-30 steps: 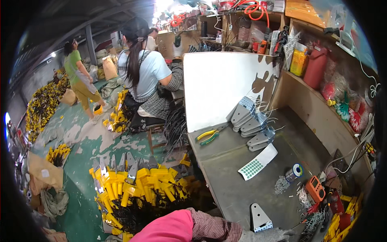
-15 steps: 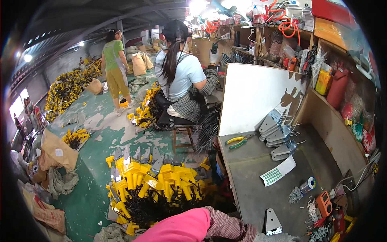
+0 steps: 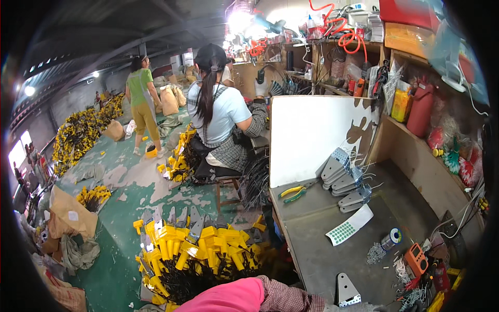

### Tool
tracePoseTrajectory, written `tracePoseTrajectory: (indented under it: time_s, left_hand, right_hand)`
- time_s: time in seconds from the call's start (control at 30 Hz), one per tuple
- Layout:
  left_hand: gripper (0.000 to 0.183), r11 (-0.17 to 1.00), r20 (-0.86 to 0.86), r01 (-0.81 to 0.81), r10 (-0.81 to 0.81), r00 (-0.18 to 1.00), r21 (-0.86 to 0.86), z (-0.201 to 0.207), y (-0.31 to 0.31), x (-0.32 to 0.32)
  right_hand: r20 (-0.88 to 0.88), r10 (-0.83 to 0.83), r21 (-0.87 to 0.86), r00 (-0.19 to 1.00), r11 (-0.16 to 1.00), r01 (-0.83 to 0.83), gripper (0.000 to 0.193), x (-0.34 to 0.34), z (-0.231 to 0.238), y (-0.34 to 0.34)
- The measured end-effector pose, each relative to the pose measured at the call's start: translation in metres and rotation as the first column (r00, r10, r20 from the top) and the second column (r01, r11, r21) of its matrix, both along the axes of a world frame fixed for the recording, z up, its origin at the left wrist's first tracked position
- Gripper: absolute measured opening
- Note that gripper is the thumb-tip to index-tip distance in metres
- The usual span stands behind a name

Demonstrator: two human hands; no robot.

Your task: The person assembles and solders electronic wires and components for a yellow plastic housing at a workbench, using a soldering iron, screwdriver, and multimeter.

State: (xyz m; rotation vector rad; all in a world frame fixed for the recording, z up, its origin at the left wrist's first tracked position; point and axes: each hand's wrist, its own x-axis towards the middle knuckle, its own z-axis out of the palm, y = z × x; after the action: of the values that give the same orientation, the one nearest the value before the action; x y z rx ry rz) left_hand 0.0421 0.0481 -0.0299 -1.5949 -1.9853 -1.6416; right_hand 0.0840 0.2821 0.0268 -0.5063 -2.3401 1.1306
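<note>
My left arm comes in at the lower edge, in a pink sleeve with a checked cuff. Only a strip of my grey-gloved left hand (image 3: 353, 308) shows at the bottom, and its fingers are cut off from view. Just above it, a grey tapered metal plate (image 3: 346, 289) with holes lies on the dark worktop (image 3: 306, 234); whether the glove touches it I cannot tell. Farther back on the worktop are stacked grey metal plates (image 3: 338, 169) with thin wires, yellow-and-green-handled pliers (image 3: 293, 193) and a white sheet of green dots (image 3: 349, 226). My right hand is out of sight.
Left of the worktop sits a heap of yellow plastic parts (image 3: 208, 244) with black cables. A solder spool (image 3: 392, 238), small rivet-like pieces (image 3: 376, 254) and an orange meter (image 3: 416, 259) lie at right. A white board (image 3: 312, 135) stands behind. Two co-workers (image 3: 215, 114) are beyond.
The view has shifted slightly, so the worktop and its things sit a little lower and further left. The person in green has turned or stepped slightly. The metal plate still lies by my glove.
</note>
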Motion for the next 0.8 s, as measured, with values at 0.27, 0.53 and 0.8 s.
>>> tracePoseTrajectory:
  time_s: [0.27, 0.53, 0.8]
  left_hand:
    - [0.032, 1.000, 0.011, 0.024, -0.024, 1.000, -0.004, 0.005, 0.000, 0.000]
    - [0.023, 1.000, 0.047, 0.016, -0.016, 0.999, -0.002, -0.002, 0.004, 0.003]
    - [0.029, 1.000, 0.035, -0.016, 0.016, 0.999, -0.009, 0.004, 0.000, 0.002]
  right_hand:
    - [-0.002, 0.004, 0.084, 1.000, 0.996, -0.004, 0.040, -0.001, -0.027, 0.028]
    - [0.128, 0.049, 0.038, 0.991, 0.998, -0.054, 0.040, 0.000, -0.035, 0.046]
    - [0.084, 0.144, 0.194, 0.986, 0.968, -0.158, 0.054, -0.045, -0.031, 0.057]
